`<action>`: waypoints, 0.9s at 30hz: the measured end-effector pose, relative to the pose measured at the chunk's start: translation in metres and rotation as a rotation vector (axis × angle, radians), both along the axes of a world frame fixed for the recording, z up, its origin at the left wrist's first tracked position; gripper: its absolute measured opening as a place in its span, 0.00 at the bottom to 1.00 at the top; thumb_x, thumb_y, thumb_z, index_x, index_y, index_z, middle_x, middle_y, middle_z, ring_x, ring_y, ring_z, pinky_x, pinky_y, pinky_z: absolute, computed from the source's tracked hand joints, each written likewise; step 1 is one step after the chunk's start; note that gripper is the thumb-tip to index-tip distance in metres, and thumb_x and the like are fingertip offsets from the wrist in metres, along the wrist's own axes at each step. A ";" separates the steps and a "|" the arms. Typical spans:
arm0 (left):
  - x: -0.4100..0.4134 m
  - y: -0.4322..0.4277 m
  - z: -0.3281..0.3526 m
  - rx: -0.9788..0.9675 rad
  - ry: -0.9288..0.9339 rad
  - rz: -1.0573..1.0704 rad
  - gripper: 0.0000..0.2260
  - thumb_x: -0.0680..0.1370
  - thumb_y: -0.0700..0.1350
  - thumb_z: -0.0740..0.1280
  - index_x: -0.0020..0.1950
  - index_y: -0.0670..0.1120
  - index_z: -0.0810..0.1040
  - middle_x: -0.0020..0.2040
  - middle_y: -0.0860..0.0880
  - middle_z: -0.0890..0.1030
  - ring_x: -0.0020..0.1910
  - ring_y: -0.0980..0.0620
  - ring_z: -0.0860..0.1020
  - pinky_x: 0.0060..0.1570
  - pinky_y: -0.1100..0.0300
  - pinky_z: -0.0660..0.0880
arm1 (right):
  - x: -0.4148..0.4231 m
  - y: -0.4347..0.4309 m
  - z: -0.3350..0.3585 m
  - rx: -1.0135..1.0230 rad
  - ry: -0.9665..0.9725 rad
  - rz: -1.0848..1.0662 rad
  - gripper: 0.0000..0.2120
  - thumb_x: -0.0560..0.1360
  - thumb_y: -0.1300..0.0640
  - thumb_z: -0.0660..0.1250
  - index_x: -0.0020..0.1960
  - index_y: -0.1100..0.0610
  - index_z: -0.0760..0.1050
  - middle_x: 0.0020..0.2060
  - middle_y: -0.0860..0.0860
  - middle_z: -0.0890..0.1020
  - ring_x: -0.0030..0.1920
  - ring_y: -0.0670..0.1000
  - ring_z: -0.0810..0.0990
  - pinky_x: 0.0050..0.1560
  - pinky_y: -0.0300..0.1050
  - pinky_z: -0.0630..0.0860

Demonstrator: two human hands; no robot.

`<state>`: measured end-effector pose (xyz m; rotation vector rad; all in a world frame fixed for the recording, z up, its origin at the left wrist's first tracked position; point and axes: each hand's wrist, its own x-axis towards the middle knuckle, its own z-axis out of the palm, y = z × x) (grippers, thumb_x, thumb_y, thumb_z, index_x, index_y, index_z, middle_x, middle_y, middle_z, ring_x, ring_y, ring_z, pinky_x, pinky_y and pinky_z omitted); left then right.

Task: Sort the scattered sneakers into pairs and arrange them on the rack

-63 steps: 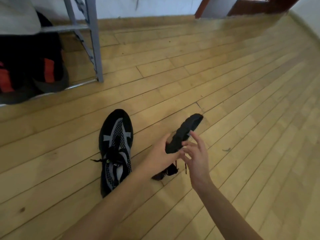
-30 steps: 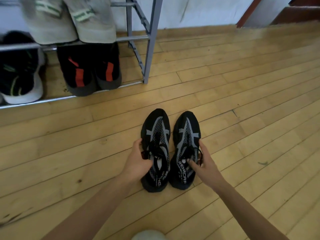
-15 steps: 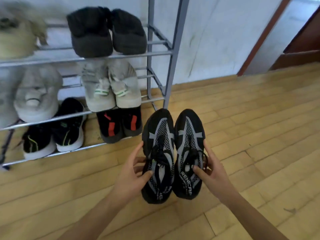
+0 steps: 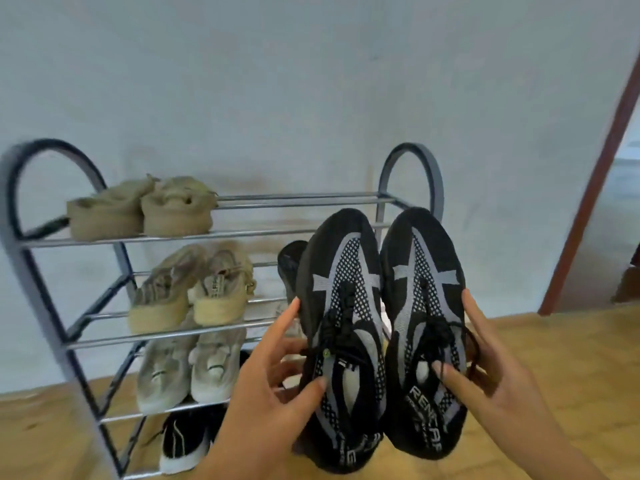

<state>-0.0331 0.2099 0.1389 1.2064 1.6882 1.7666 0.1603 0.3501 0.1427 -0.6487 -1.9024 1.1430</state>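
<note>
I hold a matched pair of black and grey mesh sneakers side by side in the air, toes pointing up toward the rack. My left hand point(image 4: 277, 386) grips the left sneaker point(image 4: 343, 306) at its laces and heel. My right hand point(image 4: 485, 368) grips the right sneaker point(image 4: 422, 299) the same way. Both shoes hang in front of the right half of the metal shoe rack point(image 4: 298, 197), level with its second shelf, and hide the shoes behind them there.
The rack stands against a pale wall. Its top shelf holds tan sneakers point(image 4: 142, 209) at the left, with bare rails to their right. Lower shelves carry beige pairs point(image 4: 194, 289), pale sneakers point(image 4: 187, 368) and black-and-white sneakers point(image 4: 185, 441). A brown door frame point(image 4: 595, 188) rises at the right.
Both hands lifted the paired black sneakers off the floor and raised them up in front of the rack. My view tilted upward, bringing the rack's top shelf into sight.
</note>
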 end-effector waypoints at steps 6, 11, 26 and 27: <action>-0.060 0.012 0.105 0.103 -0.020 0.145 0.35 0.70 0.31 0.71 0.69 0.60 0.67 0.50 0.45 0.82 0.45 0.52 0.83 0.37 0.68 0.78 | -0.078 0.033 0.114 0.126 -0.004 0.071 0.38 0.73 0.60 0.69 0.73 0.36 0.55 0.63 0.45 0.77 0.60 0.42 0.77 0.66 0.48 0.72; -0.094 0.039 0.162 0.087 -0.049 0.202 0.33 0.72 0.31 0.69 0.71 0.54 0.66 0.47 0.45 0.80 0.45 0.50 0.81 0.44 0.58 0.79 | -0.132 0.075 0.167 0.083 -0.023 0.147 0.37 0.74 0.63 0.68 0.76 0.44 0.55 0.54 0.46 0.81 0.52 0.41 0.80 0.59 0.45 0.77; -0.143 0.107 0.158 -0.435 0.018 0.307 0.11 0.77 0.44 0.66 0.38 0.43 0.68 0.42 0.44 0.77 0.41 0.49 0.78 0.42 0.56 0.79 | -0.204 0.161 0.150 -0.239 -0.503 0.279 0.08 0.79 0.61 0.58 0.54 0.58 0.76 0.45 0.53 0.79 0.41 0.49 0.77 0.39 0.41 0.74; -0.144 0.101 0.156 -0.426 0.084 0.322 0.11 0.78 0.46 0.65 0.38 0.44 0.68 0.39 0.48 0.74 0.38 0.53 0.74 0.37 0.60 0.74 | -0.204 0.161 0.151 -0.211 -0.539 0.231 0.09 0.80 0.57 0.59 0.56 0.56 0.75 0.48 0.54 0.78 0.42 0.50 0.76 0.40 0.42 0.74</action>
